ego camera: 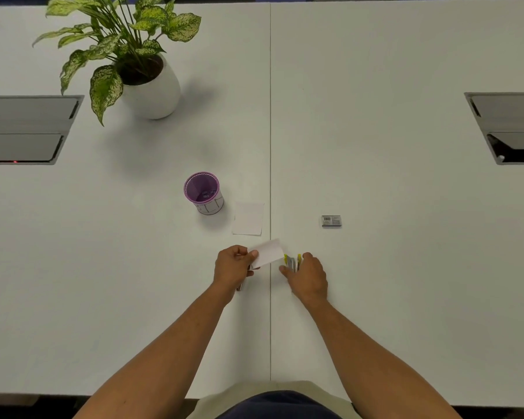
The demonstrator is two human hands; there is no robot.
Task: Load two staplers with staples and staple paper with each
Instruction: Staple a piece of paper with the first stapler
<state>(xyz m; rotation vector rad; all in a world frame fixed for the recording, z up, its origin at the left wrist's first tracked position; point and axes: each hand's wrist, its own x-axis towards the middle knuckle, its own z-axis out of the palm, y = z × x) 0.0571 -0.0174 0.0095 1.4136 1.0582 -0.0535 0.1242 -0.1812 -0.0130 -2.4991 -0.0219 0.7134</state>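
Observation:
My left hand (234,267) pinches a small white slip of paper (268,252) by its left end, lifted a little off the white table (405,297). A metal part, perhaps the other stapler (240,287), pokes out under that hand, mostly hidden. My right hand (307,278) closes over a yellow and silver stapler (291,262), which points toward the slip's right edge. A second white paper (248,218) lies flat just beyond. A small grey staple box (331,221) rests to the right.
A purple-rimmed pen cup (205,193) stands left of the flat paper. A potted plant (146,80) sits at the far left. Recessed cable hatches (28,130) (508,128) flank the table, and a seam (270,116) runs down its middle.

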